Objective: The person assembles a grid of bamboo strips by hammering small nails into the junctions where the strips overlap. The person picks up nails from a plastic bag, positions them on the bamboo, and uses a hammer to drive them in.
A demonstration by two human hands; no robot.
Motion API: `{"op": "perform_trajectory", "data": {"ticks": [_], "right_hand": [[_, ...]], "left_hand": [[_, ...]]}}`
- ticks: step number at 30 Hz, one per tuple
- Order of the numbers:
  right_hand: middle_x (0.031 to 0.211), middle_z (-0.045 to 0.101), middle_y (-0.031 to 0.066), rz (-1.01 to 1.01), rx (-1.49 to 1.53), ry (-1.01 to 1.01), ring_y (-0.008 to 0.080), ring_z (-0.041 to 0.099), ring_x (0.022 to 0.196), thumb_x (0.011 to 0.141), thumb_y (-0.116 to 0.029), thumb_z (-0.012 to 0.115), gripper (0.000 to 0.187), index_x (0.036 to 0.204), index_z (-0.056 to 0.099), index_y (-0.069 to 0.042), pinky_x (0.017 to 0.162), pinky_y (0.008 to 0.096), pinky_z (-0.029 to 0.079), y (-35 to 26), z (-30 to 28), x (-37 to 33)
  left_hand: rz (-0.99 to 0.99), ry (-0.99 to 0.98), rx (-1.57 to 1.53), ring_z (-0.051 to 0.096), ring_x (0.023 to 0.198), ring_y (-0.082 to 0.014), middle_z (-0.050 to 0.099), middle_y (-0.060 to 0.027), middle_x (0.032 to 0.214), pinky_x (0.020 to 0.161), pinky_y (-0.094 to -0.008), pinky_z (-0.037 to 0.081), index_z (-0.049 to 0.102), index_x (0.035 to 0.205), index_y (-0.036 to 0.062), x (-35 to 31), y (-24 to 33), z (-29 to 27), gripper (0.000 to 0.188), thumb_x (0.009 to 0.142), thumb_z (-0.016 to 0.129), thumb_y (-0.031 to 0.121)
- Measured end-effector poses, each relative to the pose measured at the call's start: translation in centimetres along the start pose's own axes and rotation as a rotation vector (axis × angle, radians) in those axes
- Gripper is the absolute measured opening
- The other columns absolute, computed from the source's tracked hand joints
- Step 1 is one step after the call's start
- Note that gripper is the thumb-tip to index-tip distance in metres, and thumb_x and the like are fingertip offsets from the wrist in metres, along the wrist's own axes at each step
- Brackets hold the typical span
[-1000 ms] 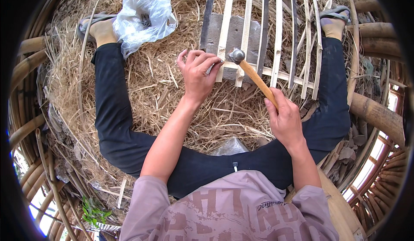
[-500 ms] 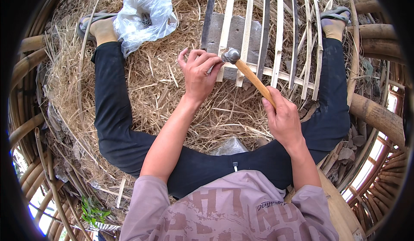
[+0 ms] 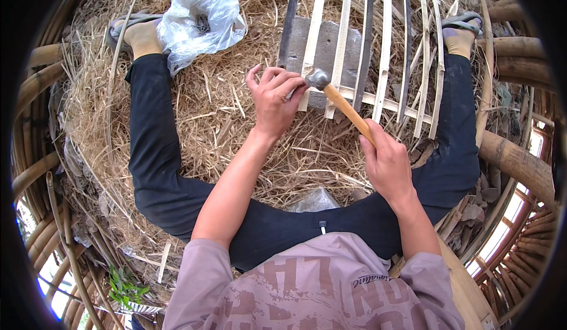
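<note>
Right hand (image 3: 388, 163) wraps the hammer handle (image 3: 349, 111), steel head (image 3: 318, 78) just beside the left hand (image 3: 276, 101), pinched, any hold unclear

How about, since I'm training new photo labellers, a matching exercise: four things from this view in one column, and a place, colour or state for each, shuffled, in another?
Things
1. Hammer
2. Plastic bag
3. Grey block
4. Trousers

Places, colours, states
A. Crossed over by pale and dark slats
B. Dark, worn on the legs
C. Whitish and see-through, by the left foot
D. Held in the right grip

Right pairs: 1-D, 2-C, 3-A, 4-B
</note>
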State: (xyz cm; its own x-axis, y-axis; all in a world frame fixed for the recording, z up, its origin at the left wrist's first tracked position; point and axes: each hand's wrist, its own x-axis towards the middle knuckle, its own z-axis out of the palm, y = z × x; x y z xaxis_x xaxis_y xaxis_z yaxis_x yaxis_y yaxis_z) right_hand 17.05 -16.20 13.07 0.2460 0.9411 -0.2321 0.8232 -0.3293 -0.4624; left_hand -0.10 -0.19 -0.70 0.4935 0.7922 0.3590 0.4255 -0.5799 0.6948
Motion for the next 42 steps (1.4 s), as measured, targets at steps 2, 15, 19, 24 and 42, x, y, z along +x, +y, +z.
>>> {"op": "perform_trajectory", "data": {"ticks": [2, 15, 19, 24, 42], "right_hand": [[0.092, 0.07, 0.0206, -0.021, 0.095, 0.082, 0.041, 0.068, 0.071, 0.098, -0.018, 0.061, 0.031, 0.126, 0.059, -0.003, 0.06, 0.0478, 0.054, -0.2, -0.1, -0.3], [0.091, 0.07, 0.0185, -0.013, -0.071, -0.003, 0.0391, 0.068, 0.071, 0.098, -0.016, 0.062, 0.032, 0.127, 0.058, -0.004, 0.058, 0.0464, 0.054, -0.7, -0.1, 0.0], [0.09, 0.07, 0.0186, -0.069, 0.036, 0.135, 0.0389, 0.068, 0.071, 0.098, -0.015, 0.062, 0.031, 0.126, 0.058, -0.004, 0.058, 0.0463, 0.054, -0.8, 0.3, -0.7], [0.091, 0.07, 0.0204, -0.002, -0.057, -0.03, 0.0392, 0.069, 0.073, 0.097, -0.016, 0.062, 0.032, 0.126, 0.059, -0.003, 0.061, 0.0468, 0.055, -1.1, -0.2, -0.2], [0.092, 0.07, 0.0177, -0.039, -0.032, 0.044, 0.0366, 0.069, 0.073, 0.099, -0.018, 0.06, 0.032, 0.128, 0.059, -0.005, 0.059, 0.0446, 0.055, -1.1, 0.9, 0.4]], "left_hand": [[-0.001, 0.005, -0.004, 0.062, 0.097, -0.0155, 0.074, 0.0056, 0.093, 0.109, -0.0488, 0.025, 0.076, 0.089, 0.0158, 0.1, 0.0, 0.2, 0.007, 0.082, 0.079, 0.016], [0.01, 0.002, -0.019, 0.063, 0.097, -0.0145, 0.075, 0.0062, 0.093, 0.11, -0.0486, 0.025, 0.076, 0.09, 0.0167, 0.0, -0.6, 0.5, 0.01, 0.081, 0.08, 0.018], [-0.019, 0.031, -0.051, 0.063, 0.096, -0.0144, 0.075, 0.006, 0.093, 0.11, -0.0485, 0.026, 0.077, 0.09, 0.0168, -0.4, -0.6, 0.6, 0.009, 0.081, 0.08, 0.017], [-0.01, 0.018, -0.058, 0.064, 0.095, -0.0152, 0.075, 0.0059, 0.093, 0.11, -0.0498, 0.027, 0.076, 0.089, 0.0156, -0.8, -1.5, 1.2, 0.01, 0.079, 0.08, 0.016], [-0.021, 0.043, -0.095, 0.065, 0.095, -0.0143, 0.075, 0.0054, 0.094, 0.111, -0.0508, 0.026, 0.076, 0.089, 0.0154, -1.0, -2.2, 1.8, 0.013, 0.077, 0.081, 0.014]]}}
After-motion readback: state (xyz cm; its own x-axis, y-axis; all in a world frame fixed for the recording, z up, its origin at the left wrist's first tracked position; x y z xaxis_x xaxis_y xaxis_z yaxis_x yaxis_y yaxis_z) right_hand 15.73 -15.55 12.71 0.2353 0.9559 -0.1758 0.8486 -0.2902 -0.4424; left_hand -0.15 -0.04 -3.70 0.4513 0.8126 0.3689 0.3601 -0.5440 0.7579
